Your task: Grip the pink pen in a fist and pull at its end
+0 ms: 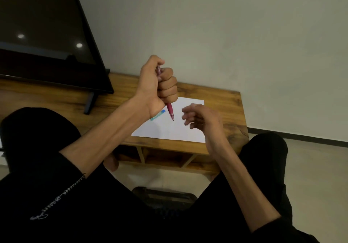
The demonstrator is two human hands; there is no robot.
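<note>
Above the white sheet of paper (169,124), the left hand (156,84) holds a red pen (170,111) in a full fist, all four fingers wrapped round the barrel and the thumb over the top end, so the tip points down at the paper without touching it. That is a grip for holding the barrel firm, I judge, not for writing. The right hand (201,118) hovers just beside the pen's tip with its fingers loosely curled and nothing in them; it is slightly blurred. A small teal and blue item (157,115), perhaps a cap or another pen, lies on the paper, partly hidden by the left wrist. The paper rests flat on the wooden surface (222,99), near its right end, well apart from the dark screen (47,35) standing at the left.
</note>
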